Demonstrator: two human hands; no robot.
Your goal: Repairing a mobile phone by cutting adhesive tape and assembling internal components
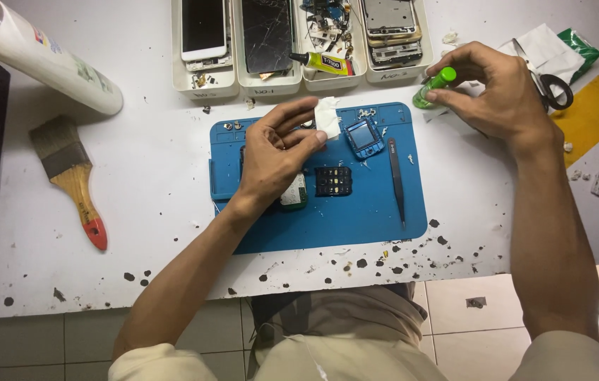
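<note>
A small white tissue [327,116] is pinched between the fingertips of the left hand [274,152], raised over the blue mat [342,219]. A green bottle [433,86] is gripped by the right hand [493,88], lifted just above the bench [151,176] beyond the mat's far right corner.

White worktable [151,176] – chipped, dark-pitted front edge; pale tiled floor [469,310] below.

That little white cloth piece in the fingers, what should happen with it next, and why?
Probably bring the small white cloth piece in the left hand over to the small green-capped bottle in the right hand: the cloth looks dry, and the opened blue phone front lies just beside it.
</note>
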